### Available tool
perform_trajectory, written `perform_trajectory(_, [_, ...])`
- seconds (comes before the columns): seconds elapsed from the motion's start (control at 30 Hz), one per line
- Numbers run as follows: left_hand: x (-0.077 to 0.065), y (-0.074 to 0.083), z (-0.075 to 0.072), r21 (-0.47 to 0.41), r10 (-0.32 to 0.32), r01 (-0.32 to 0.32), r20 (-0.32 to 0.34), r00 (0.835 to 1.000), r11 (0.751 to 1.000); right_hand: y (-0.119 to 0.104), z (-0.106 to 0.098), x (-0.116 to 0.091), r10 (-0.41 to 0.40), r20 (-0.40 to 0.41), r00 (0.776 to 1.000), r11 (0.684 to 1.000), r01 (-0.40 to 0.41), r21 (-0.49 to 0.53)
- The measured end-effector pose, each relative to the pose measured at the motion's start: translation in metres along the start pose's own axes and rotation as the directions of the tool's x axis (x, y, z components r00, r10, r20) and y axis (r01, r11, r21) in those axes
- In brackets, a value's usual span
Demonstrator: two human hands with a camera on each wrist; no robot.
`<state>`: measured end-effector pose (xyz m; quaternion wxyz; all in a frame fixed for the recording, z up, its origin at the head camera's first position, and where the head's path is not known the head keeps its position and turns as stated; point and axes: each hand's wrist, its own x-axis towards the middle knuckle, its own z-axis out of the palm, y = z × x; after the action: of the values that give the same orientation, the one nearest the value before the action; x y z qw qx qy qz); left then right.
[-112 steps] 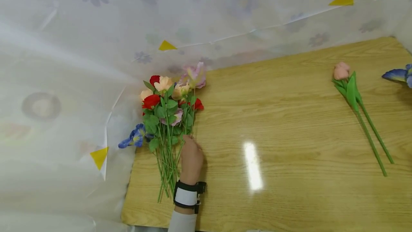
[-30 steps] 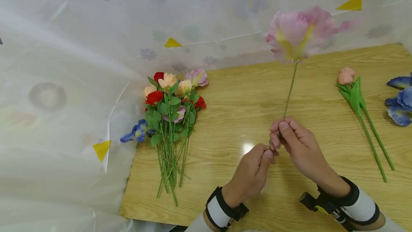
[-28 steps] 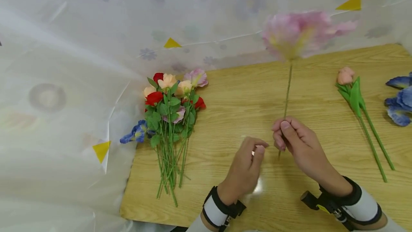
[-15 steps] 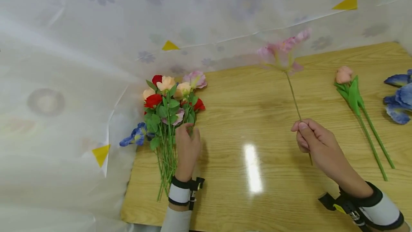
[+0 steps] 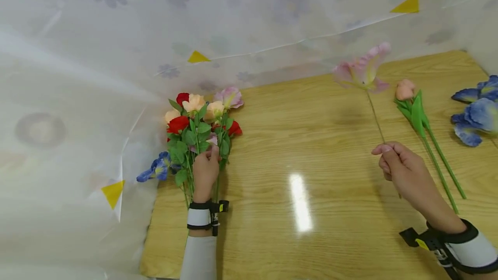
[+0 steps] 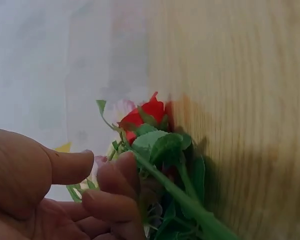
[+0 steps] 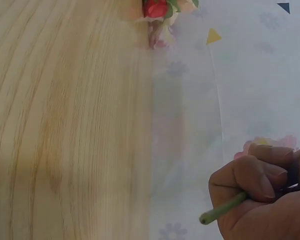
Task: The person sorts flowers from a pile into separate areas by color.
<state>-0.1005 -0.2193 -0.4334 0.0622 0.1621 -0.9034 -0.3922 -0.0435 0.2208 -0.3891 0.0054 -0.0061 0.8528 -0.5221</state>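
My right hand [image 5: 406,170] grips the thin green stem of a pink flower [image 5: 363,72], whose ruffled bloom stands above the table. In the right wrist view, the stem's cut end [image 7: 224,208] pokes out below the curled fingers. On the left lies a bunch of artificial flowers: red roses [image 5: 178,125], peach blooms [image 5: 194,103], a second pink flower [image 5: 229,97] and a blue iris [image 5: 157,168]. My left hand [image 5: 206,174] is over the bunch's stems, near a partly hidden pink bloom. In the left wrist view, thumb and loosely bent fingers are apart, beside a red rose [image 6: 142,115].
Two stems with a peach-pink tulip head [image 5: 405,89] lie right of the held flower. Blue irises [image 5: 476,116] lie at the far right edge. The wooden table [image 5: 272,150] meets a flower-printed plastic sheet [image 5: 249,20] at the back and left.
My left hand has let go of the held flower's stem and moved left to the bunch. My right hand has carried the pink flower rightward and lower, close to the tulip.
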Motion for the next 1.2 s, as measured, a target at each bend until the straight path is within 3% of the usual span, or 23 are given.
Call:
perform_trajectory(0.1, [0.004, -0.003, -0.002, -0.033, -0.004, 0.005, 0.013, 1.000, 0.999, 0.004, -0.004, 0.001, 0.029, -0.009, 1.000, 1.000, -0.029, -0.009])
perform_trajectory(0.23, [0.007, -0.002, -0.001, -0.006, -0.006, 0.007, 0.013, 1.000, 1.000, 0.010, -0.010, 0.003, 0.041, -0.003, 0.999, 0.999, -0.041, -0.025])
perform_trajectory(0.6, [0.018, -0.001, 0.002, 0.035, -0.024, 0.025, -0.011, 1.000, 0.999, 0.022, -0.018, 0.008, 0.089, 0.028, 0.996, 0.977, -0.082, -0.195])
perform_trajectory(0.83, [0.021, 0.000, 0.000, 0.056, 0.049, -0.051, 0.040, 0.998, 0.997, 0.027, -0.018, 0.010, 0.100, 0.042, 0.994, 0.969, -0.088, -0.229])
perform_trajectory(0.93, [0.020, 0.000, -0.001, -0.030, 0.032, -0.029, 0.116, 0.993, 0.999, 0.032, -0.017, 0.011, 0.106, 0.049, 0.993, 0.967, -0.091, -0.240])
perform_trajectory(1.03, [0.018, 0.002, -0.001, -0.196, -0.050, 0.095, 0.223, 0.974, 0.976, 0.036, -0.017, 0.012, 0.109, 0.050, 0.993, 0.964, -0.093, -0.249])
perform_trajectory(1.1, [0.016, 0.003, 0.000, -0.260, -0.079, 0.155, 0.281, 0.957, 0.953, 0.038, -0.018, 0.013, 0.110, 0.047, 0.993, 0.963, -0.095, -0.251])
perform_trajectory(1.2, [0.013, 0.004, 0.001, -0.294, -0.021, 0.112, 0.294, 0.955, 0.949, 0.042, -0.018, 0.014, 0.119, 0.040, 0.992, 0.960, -0.105, -0.258])
